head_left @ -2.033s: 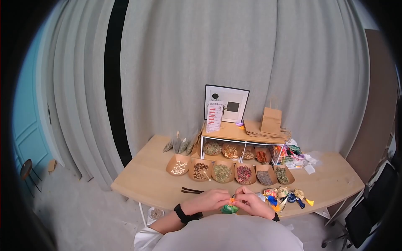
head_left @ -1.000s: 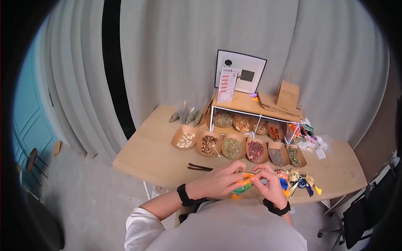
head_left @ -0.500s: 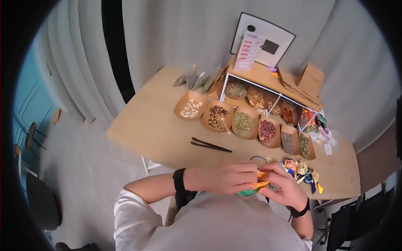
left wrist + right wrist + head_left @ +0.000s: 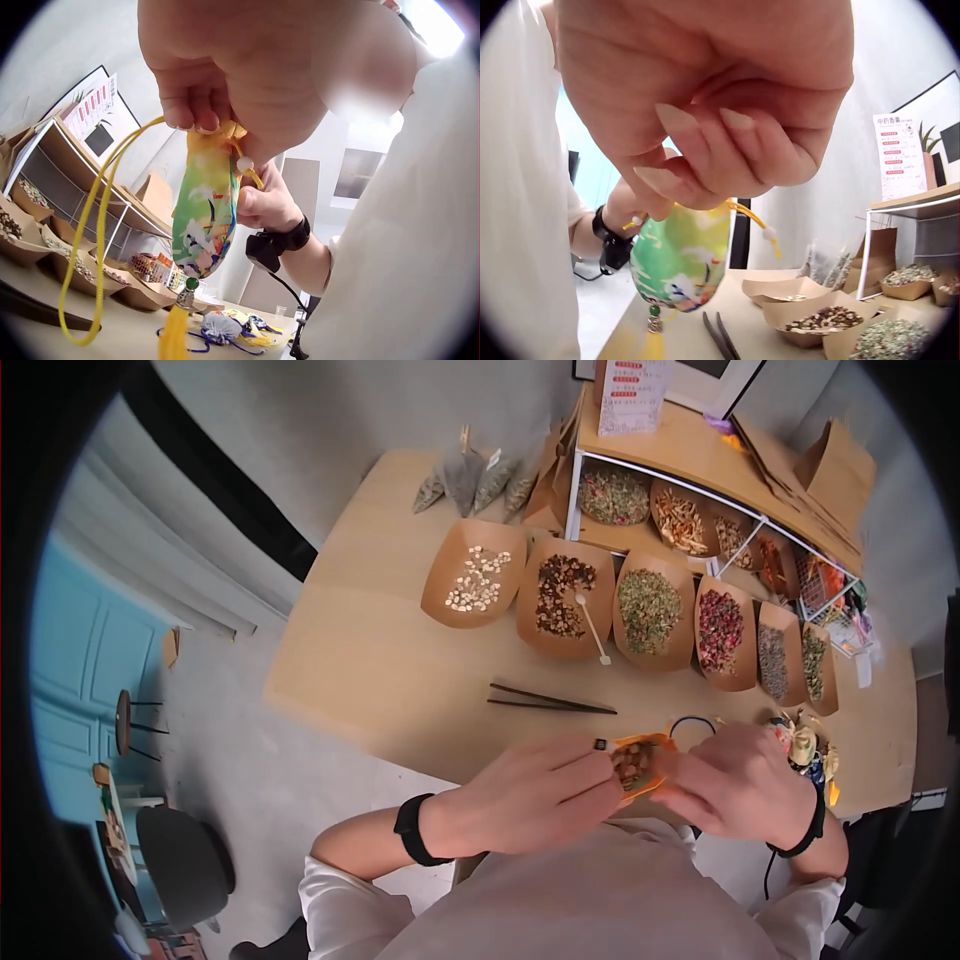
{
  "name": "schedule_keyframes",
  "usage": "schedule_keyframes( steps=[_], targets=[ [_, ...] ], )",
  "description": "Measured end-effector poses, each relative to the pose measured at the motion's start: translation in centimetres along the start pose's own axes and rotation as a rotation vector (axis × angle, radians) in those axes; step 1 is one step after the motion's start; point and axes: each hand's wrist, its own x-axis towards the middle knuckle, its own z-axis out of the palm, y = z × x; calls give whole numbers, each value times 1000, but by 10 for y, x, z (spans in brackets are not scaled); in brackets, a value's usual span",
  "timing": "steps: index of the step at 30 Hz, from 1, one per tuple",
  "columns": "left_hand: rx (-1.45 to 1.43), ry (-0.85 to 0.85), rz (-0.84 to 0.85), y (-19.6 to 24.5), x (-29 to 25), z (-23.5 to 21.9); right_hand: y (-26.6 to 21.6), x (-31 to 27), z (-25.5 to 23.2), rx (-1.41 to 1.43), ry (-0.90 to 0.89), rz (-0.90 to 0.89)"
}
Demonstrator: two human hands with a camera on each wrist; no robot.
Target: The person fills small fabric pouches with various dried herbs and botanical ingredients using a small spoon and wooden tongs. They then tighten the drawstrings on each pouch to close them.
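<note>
Both hands hold a small drawstring pouch (image 4: 201,202) close in front of the torso. Its body is green with a printed pattern, its top is yellow-orange, and a yellow tassel (image 4: 175,334) hangs below a green bead. The left hand (image 4: 535,795) grips one side of the rim, the right hand (image 4: 740,780) pinches the other. From above, the pouch's mouth (image 4: 632,764) is spread, with brown dried bits inside. A long yellow cord (image 4: 97,240) loops down beside the pouch, and a white bead (image 4: 245,163) sits on the string near the rim.
Dark tweezers (image 4: 550,700) lie on the table (image 4: 350,660) ahead of the hands. Behind them stands a row of paper trays (image 4: 437,585) with dried herbs, one with a small white spoon (image 4: 592,628). A shelf (image 4: 690,455) rises behind. Finished-looking pouches (image 4: 805,745) lie at the right.
The head view has tilted down toward the table. The pouch's yellow top, earlier gathered between the fingers, is now spread wide, and its contents show.
</note>
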Motion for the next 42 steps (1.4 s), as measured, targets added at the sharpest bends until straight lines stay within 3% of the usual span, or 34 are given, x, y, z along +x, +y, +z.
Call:
schedule_keyframes(
  steps=[2,5,7,8,9,11,13,15,16,19,24,27,28,29,31,35,38,42],
  targets=[
    [54,-22,-27,-8,-3,-4,8,11,-6,91,-38,-106],
    [84,87,43,-18,0,-12,18,21,1,142,-14,-182],
    [-68,77,-162,-26,12,-24,23,26,0,163,24,-209],
    [-130,172,-285,-34,0,-17,25,28,0,170,63,-237],
    [-131,161,-298,-41,1,-15,26,31,-1,187,66,-233],
    [-679,15,-471,-58,9,-13,28,36,2,225,113,-252],
    [-665,-110,-389,-69,10,-7,30,35,14,277,167,-254],
    [-1139,-181,-427,-68,7,1,31,36,19,322,215,-251],
    [-1143,-193,-433,-69,7,1,31,39,18,310,243,-234],
    [-1045,-310,-418,-69,6,0,29,42,23,301,307,-198],
    [-976,-225,-407,-72,-10,0,26,42,30,321,352,-154],
    [-772,-194,-488,-85,-41,-23,23,21,49,433,476,-49],
    [-930,-73,-588,-88,-41,-39,23,11,55,533,433,79],
    [-911,-87,-594,-90,-41,-54,23,3,62,634,384,205],
    [-373,-54,-691,-95,-39,-78,25,-16,72,647,340,264],
    [-113,-55,-840,-133,-43,-105,25,-41,89,662,266,356],
    [143,-203,-915,-164,-43,-119,16,-40,93,692,283,472],
    [248,-286,-819,-186,-23,-122,18,-39,96,725,276,487]
  ],
)
